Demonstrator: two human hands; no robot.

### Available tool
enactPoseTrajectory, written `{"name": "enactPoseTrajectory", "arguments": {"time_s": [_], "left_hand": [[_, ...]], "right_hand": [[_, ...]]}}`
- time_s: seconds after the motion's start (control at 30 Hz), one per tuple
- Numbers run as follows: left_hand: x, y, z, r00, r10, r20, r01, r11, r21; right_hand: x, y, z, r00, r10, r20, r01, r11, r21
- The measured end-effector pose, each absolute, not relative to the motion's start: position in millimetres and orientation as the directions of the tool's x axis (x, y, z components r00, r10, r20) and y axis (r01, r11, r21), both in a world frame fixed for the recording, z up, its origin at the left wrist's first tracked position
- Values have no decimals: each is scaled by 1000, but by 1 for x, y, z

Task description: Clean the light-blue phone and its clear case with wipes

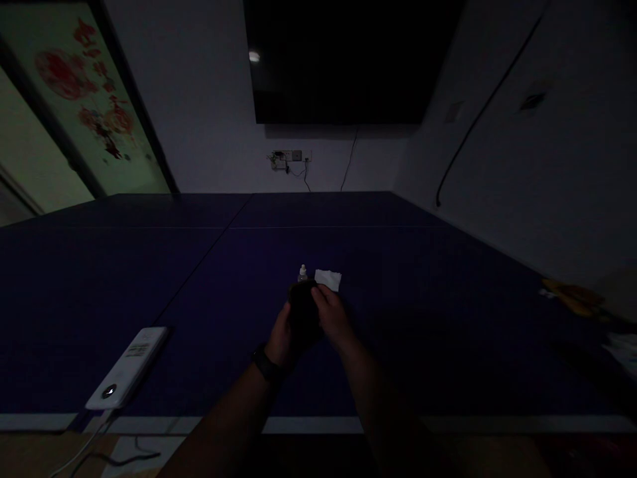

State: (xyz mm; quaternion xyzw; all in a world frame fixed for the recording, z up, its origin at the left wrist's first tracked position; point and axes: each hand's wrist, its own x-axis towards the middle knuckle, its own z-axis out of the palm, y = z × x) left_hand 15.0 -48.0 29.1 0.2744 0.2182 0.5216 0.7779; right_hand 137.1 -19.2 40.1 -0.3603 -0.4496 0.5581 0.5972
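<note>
A dark, flat, phone-shaped object (303, 307) is held up over the blue table, too dim to identify surely. My left hand (281, 337), with a black watch (265, 362) on its wrist, grips its left side. At its upper right, the fingers of my right hand (332, 317) are closed against it, the thumb or a fingertip lying on its face. Just beyond it stands a small bottle (302, 273) with a white tip, partly hidden. A white sheet of tissue or cloth (329, 279) lies flat beside the bottle, behind my right hand.
A white power bank (130, 365) with a cable lies on the blue table (209, 279) at the left. Yellow and white items (572, 297) sit at the far right edge. A large dark television (348, 60) hangs on the wall above sockets (286, 158).
</note>
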Motion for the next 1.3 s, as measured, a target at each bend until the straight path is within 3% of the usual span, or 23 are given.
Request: {"name": "enactPoseTrajectory", "arguments": {"time_s": [0.23,0.43,0.53,0.77,1.03,1.3], "left_hand": [[4,-43,40,182,967,178,-486,-69,871],[-11,-39,60,36,959,280,-316,-255,914],[-15,-42,69,62,943,327,-136,-316,939],[-27,-53,71,129,907,402,198,-421,885],[-28,-65,65,90,900,427,353,-430,831],[-30,-76,65,201,861,468,509,-500,701]], "right_hand": [[131,-29,40,138,960,243,-264,273,-925],[133,-34,44,168,902,398,-74,414,-907],[133,-38,43,115,881,459,8,462,-887],[128,-50,37,-12,851,526,109,524,-845],[123,-56,36,-85,808,584,172,589,-790],[121,-60,26,-109,786,609,283,612,-738]]}}
